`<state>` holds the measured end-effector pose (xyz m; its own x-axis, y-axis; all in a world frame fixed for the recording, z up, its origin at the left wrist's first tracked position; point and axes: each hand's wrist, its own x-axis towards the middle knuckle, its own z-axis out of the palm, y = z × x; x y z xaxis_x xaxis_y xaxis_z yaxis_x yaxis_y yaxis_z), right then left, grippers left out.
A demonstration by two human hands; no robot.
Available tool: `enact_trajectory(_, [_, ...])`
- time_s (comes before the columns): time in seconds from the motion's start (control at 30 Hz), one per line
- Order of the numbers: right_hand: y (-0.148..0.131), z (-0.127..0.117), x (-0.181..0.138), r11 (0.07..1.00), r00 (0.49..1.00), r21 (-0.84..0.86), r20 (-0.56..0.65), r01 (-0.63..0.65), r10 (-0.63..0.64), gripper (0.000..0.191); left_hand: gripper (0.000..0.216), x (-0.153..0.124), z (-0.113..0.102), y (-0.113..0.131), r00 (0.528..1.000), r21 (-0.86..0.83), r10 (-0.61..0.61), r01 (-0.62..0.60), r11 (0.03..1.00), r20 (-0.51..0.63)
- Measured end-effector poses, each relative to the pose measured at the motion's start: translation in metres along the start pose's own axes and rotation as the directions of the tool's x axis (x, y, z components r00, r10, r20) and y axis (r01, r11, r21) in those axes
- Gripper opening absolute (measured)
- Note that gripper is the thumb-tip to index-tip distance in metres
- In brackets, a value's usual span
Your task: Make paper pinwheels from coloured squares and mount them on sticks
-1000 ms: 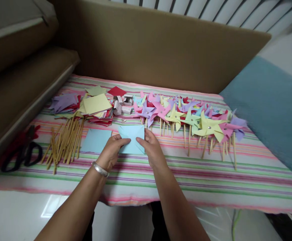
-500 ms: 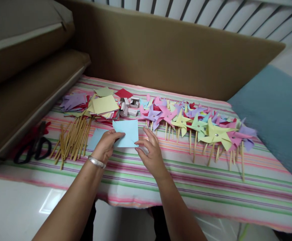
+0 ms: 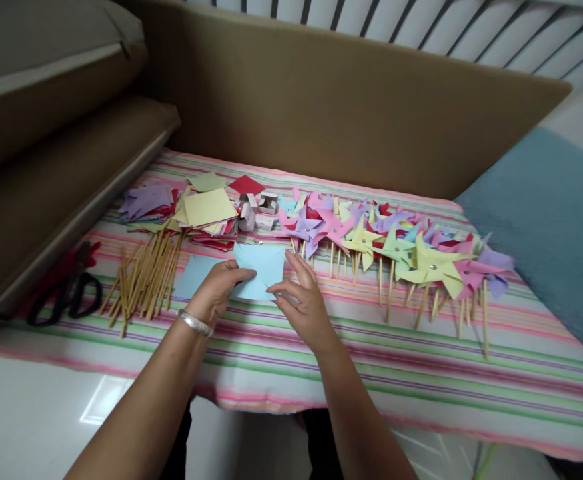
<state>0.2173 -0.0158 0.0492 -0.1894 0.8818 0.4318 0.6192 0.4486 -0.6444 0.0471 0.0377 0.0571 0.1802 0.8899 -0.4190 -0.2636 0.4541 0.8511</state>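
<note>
So, our left hand and right hand are both pinching a light-blue paper square over the bench. Loads of pinwheels are lying finished, with sticks and a paper stack waiting unused.

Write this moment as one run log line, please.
left hand: holds light blue paper square | right hand: pinches its lower edge | beside: wooden sticks, finished pinwheels
</note>
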Motion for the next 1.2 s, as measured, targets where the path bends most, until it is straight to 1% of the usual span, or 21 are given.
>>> enact_trajectory(0.1, [0.000, -0.002, 0.000, 0.999, 0.999, 0.032, 0.010, -0.037, 0.036, 0.008, 0.020, -0.001, 0.001, 0.000, 1.000, 0.028, 0.000, 0.000, 1.000, 0.012])
enact_trajectory(0.23, [-0.002, -0.001, 0.001, 0.986, 0.991, 0.099, 0.010, -0.131, 0.130, 0.006, 0.017, -0.005, 0.005, -0.001, 1.000, 0.098, -0.011, 0.009, 0.995, 0.027])
enact_trajectory(0.33, [-0.002, 0.001, 0.002, 0.974, 0.981, 0.124, -0.028, -0.188, 0.193, 0.005, 0.016, -0.006, 0.008, -0.004, 0.997, 0.142, 0.005, -0.015, 0.990, 0.071])
enact_trajectory(0.43, [-0.002, 0.003, 0.002, 0.966, 0.965, 0.109, -0.087, -0.236, 0.246, 0.003, 0.014, -0.006, 0.011, -0.008, 0.992, 0.188, 0.031, -0.054, 0.981, 0.122])
enact_trajectory(0.53, [-0.001, 0.003, 0.002, 0.956, 0.951, 0.084, -0.105, -0.281, 0.289, 0.004, 0.013, -0.005, 0.012, -0.010, 0.988, 0.217, 0.031, -0.063, 0.974, 0.149])
enact_trajectory(0.67, [-0.001, 0.003, 0.002, 0.952, 0.948, 0.055, -0.087, -0.302, 0.306, 0.003, 0.013, -0.004, 0.011, -0.011, 0.986, 0.225, 0.013, -0.051, 0.973, 0.168])
enact_trajectory(1.0, [-0.005, 0.002, 0.003, 0.949, 0.950, -0.065, -0.066, -0.309, 0.305, 0.002, 0.013, -0.003, 0.010, -0.013, 0.988, 0.244, -0.023, -0.016, 0.970, 0.155])
enact_trajectory(1.13, [-0.002, 0.006, 0.002, 0.945, 0.950, -0.107, -0.079, -0.308, 0.301, 0.001, 0.018, -0.005, 0.012, -0.011, 0.983, 0.262, -0.036, -0.013, 0.965, 0.178])
enact_trajectory(1.2, [-0.001, 0.009, 0.002, 0.944, 0.950, -0.124, -0.094, -0.307, 0.297, 0.003, 0.020, -0.006, 0.014, -0.011, 0.983, 0.291, -0.017, -0.038, 0.956, 0.182])
